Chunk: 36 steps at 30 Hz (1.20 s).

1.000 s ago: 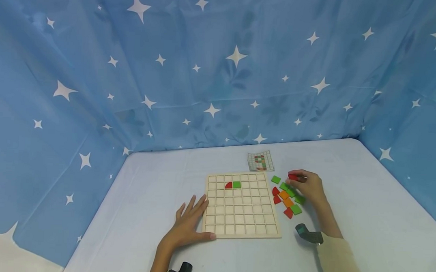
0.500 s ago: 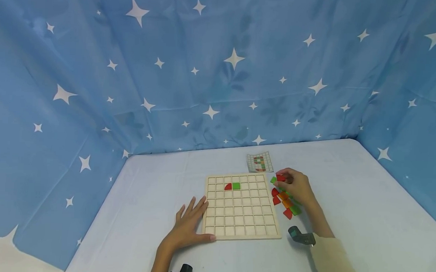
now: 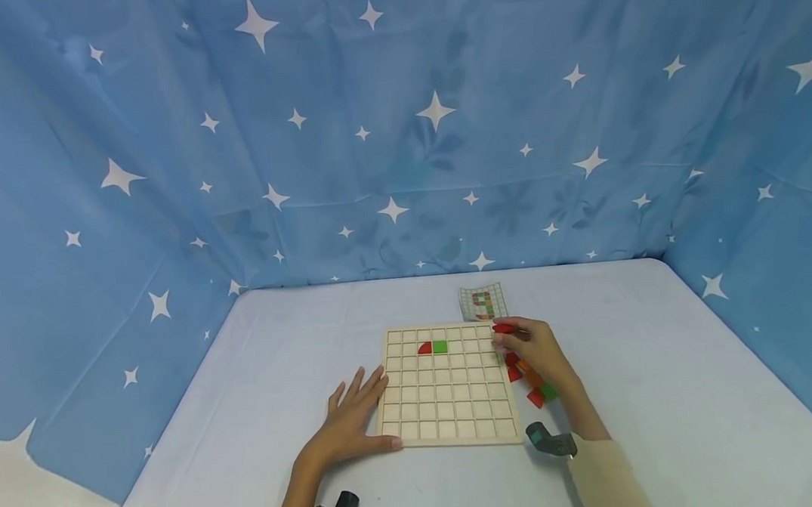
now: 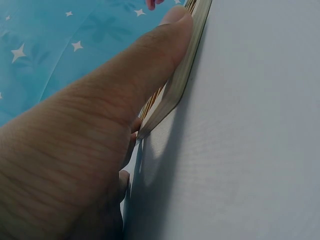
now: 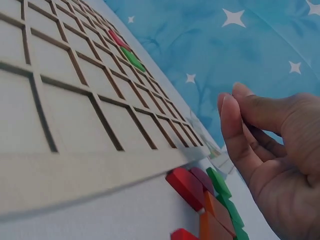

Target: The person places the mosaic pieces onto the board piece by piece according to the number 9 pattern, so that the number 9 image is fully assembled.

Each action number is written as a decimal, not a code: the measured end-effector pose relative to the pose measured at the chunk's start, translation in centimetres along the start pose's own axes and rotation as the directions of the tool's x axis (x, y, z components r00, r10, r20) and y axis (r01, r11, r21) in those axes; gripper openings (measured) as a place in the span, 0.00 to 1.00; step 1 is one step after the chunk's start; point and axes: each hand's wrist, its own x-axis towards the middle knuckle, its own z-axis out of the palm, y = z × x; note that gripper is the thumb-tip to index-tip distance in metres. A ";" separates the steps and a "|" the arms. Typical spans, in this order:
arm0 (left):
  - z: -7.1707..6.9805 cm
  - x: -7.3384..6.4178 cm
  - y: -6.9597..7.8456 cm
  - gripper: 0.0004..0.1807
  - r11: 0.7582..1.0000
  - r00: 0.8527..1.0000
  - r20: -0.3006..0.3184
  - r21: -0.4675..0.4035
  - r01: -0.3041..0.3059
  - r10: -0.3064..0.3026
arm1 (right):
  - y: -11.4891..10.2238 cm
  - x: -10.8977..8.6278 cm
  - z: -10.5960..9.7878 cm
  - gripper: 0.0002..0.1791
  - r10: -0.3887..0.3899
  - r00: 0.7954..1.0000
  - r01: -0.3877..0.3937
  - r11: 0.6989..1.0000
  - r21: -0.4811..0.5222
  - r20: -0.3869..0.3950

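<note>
Pinching a red tile (image 3: 502, 328) between thumb and fingers of the right hand (image 3: 538, 352), right of and below the frame's centre, at the upper right corner of the board (image 3: 444, 391). Touching its left and lower edges with the spread fingers and thumb of the left hand (image 3: 347, 421), left of the frame's bottom centre. Probably best to brace lightly, lower the tile flat and clear the red wedge (image 3: 425, 348) and green square (image 3: 440, 346).

1 ea: L hand (image 3: 349, 425), R hand (image 3: 541, 352), bd (image 3: 446, 392), card (image 3: 476, 303), held red pc (image 3: 503, 328), in-grid red pc (image 3: 425, 348), in-grid green pc (image 3: 440, 347); loose pcs (image 5: 219, 212) part-hid.
</note>
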 end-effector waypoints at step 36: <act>-0.2 0.0 0.0 0.59 1.000 1.000 0.011 -0.004 0.002 -0.002 | -2.2 1.3 5.2 0.10 0.249 0.964 -0.244 0.968 0.065 -0.090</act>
